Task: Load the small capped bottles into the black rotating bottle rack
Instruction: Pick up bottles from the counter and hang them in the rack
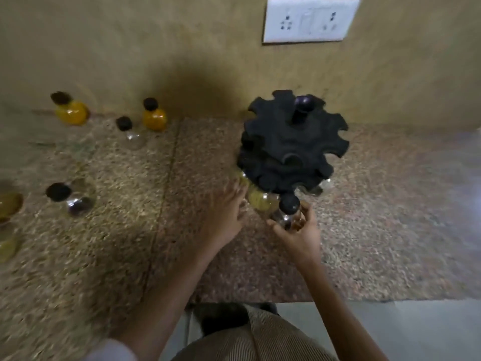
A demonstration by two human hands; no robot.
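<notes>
The black rotating bottle rack stands on the stone counter near the wall, with notched tiers and a central post. Bottles hang in its lower tier at the front, one yellowish. My right hand grips a small clear bottle with a black cap just in front of the rack's lower tier. My left hand is blurred, fingers extended, touching the rack's lower left edge. Several loose capped bottles stand at the left: two orange ones and two clear ones.
The speckled stone counter ends at its front edge near my body. More yellowish bottles sit at the far left edge, partly cut off. A white socket plate is on the wall above the rack.
</notes>
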